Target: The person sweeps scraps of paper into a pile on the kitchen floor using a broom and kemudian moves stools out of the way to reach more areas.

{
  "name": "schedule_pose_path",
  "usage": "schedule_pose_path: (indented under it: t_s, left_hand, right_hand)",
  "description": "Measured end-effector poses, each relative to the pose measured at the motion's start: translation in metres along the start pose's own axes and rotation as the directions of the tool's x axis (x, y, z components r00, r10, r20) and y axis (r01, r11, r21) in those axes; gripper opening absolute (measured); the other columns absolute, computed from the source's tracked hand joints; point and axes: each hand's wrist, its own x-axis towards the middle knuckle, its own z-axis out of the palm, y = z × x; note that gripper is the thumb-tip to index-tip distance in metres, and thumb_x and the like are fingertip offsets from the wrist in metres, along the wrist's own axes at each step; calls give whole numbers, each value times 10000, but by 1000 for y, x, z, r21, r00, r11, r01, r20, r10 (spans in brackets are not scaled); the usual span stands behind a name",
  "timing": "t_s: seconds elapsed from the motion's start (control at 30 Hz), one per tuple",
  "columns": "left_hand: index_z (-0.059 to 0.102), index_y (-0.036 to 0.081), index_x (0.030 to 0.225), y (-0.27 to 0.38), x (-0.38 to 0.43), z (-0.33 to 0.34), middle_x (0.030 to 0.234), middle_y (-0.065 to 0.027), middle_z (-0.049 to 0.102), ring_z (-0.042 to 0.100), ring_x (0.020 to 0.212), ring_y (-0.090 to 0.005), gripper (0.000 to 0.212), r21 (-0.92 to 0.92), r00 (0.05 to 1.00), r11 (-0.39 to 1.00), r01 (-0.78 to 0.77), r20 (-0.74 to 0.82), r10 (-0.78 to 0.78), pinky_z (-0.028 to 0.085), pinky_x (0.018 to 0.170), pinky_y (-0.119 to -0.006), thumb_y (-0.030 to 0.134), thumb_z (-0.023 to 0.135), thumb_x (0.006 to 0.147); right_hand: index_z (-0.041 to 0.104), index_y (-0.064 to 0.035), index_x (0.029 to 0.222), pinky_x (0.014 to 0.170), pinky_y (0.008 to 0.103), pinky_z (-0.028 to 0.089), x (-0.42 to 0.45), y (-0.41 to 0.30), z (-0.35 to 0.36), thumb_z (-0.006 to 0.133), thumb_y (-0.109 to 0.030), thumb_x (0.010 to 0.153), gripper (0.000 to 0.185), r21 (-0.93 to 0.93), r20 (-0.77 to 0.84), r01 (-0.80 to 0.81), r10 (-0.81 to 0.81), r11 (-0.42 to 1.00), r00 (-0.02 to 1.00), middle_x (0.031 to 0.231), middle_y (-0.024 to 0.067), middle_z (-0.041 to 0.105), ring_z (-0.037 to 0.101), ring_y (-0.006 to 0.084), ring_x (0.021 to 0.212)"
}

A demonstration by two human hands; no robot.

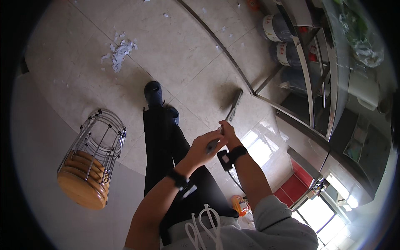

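Both my hands are wrapped around the grey handle of a broom (236, 101). My left hand (203, 145) grips near the top end of the handle. Just beyond it, my right hand (229, 132) holds the handle lower down. The broom's dark bristle head rests on or close to the tiled floor (193, 75), to the right of my shoes and near a metal rack. A loose heap of white paper scraps (121, 54) lies on the floor ahead and to the left, with more scraps scattered farther off.
Stacked round stools (82, 187) with wooden seats and metal legs stand at the left. On the right is a metal-framed rack (307, 84) with large water bottles (278, 28) beneath. A metal strip (215, 37) crosses the floor. An orange package (240, 204) lies behind my right arm.
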Motion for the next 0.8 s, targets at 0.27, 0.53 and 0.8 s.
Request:
schedule_pose_path:
  t_s: [0.27, 0.53, 0.8]
  left_hand:
    - [565, -1, 850, -28, 47, -49, 923, -111, 584, 546, 793, -110, 120, -40, 990, 999, -23, -142, 17, 426, 691, -218, 79, 573, 761]
    - [551, -2, 879, 8, 12, -178, 1049, -122, 527, 519, 828, -97, 101, -220, 900, 973, 70, -406, -157, 420, 709, -195, 20, 512, 789]
    - [542, -9, 811, 105, -96, -219, 990, -208, 536, 565, 814, -254, 136, 383, 821, 901, 205, -568, 55, 447, 723, -291, 101, 489, 752]
  right_hand:
    - [406, -44, 579, 303, 304, 276, 55, -35, 67, 515, -143, 703, 193, -94, 12, -71, 72, 993, 997, 458, 50, 351, 350, 165, 342]
    - [448, 45, 714, 275, 298, 313, -3, -28, 236, 548, -184, 672, 253, -425, 122, 139, -95, 894, 988, 502, 90, 435, 426, 192, 359]
    - [327, -1, 852, 333, 301, 366, -116, 38, 295, 574, -228, 740, 353, -517, 537, 533, -231, 670, 811, 603, 103, 471, 468, 140, 456]
